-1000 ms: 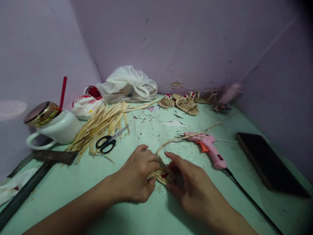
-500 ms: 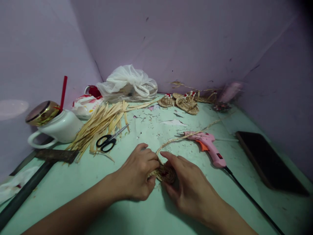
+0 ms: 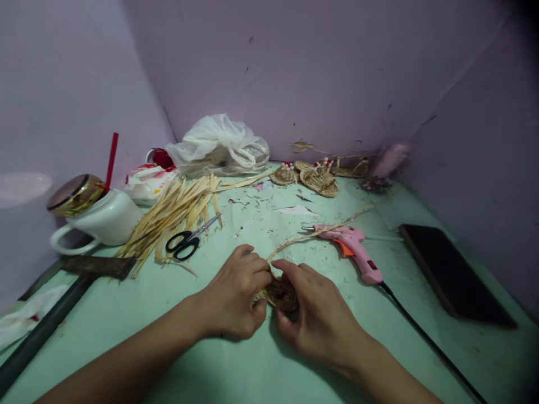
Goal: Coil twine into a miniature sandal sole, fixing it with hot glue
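Note:
Between my hands is a small coiled piece of braided straw [image 3: 283, 294], with a dark red spot near its middle. My left hand [image 3: 242, 292] is closed on its left end, fingers curled over it. My right hand [image 3: 314, 311] grips its right side between thumb and fingers, partly covering it. From the coil a loose straw braid [image 3: 290, 241] runs up and right, passing over the pink glue gun [image 3: 351, 247]. The gun lies on its side beyond my right hand.
Black-handled scissors [image 3: 185, 242] and straw strips [image 3: 168, 210] lie left. A hammer [image 3: 80, 280] and a white mug [image 3: 103, 219] stand nearer the left edge. Right is a dark phone [image 3: 455, 275]. Behind are a plastic bag [image 3: 223, 146] and small woven straw slippers [image 3: 318, 178].
My right hand has shifted slightly left and closer to my left hand, with the coil turned a little. The whole view has moved slightly; the other things stay put.

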The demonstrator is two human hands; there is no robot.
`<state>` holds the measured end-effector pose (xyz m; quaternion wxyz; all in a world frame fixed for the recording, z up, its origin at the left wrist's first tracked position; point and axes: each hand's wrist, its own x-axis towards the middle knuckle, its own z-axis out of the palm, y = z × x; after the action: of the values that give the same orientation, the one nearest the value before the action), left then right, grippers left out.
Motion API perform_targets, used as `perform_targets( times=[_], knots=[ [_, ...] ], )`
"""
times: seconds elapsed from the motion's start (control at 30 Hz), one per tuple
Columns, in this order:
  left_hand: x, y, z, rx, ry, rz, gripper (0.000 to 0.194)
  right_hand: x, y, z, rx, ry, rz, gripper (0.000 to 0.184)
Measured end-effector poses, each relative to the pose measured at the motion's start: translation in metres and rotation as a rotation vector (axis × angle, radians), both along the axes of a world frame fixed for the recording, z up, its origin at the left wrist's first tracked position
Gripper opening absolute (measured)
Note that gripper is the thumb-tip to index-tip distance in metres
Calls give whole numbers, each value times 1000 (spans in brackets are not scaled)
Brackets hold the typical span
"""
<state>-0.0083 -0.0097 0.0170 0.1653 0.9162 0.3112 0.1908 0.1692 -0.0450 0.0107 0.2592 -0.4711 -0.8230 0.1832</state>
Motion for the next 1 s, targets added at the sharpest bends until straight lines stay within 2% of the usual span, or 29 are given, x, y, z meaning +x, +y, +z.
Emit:
perform_targets(
  times=[0.13,0.37,0.57,0.73,0.9,1.0],
  knots=[
    [-1,2,-4,19,-38,-11,19,-4,-1,-2,17,14,-21,55],
    [0,4,-3,-39,-30,7,22,-1,-2,-6,-9,28,-40,51],
    [0,3,-1,-59,-20,8,22,-6,-5,-4,-35,-6,-102,50],
    [0,2,-2,-61,-10,8,19,-8,-5,-3,-22,4,-84,49],
    [-3,5,6,-124,42,-14,17,-7,-3,-6,17,-14,-80,47],
    [-8,6,14,-170,117,-57,25,-9,-3,-8,35,-48,-100,48]
  ],
)
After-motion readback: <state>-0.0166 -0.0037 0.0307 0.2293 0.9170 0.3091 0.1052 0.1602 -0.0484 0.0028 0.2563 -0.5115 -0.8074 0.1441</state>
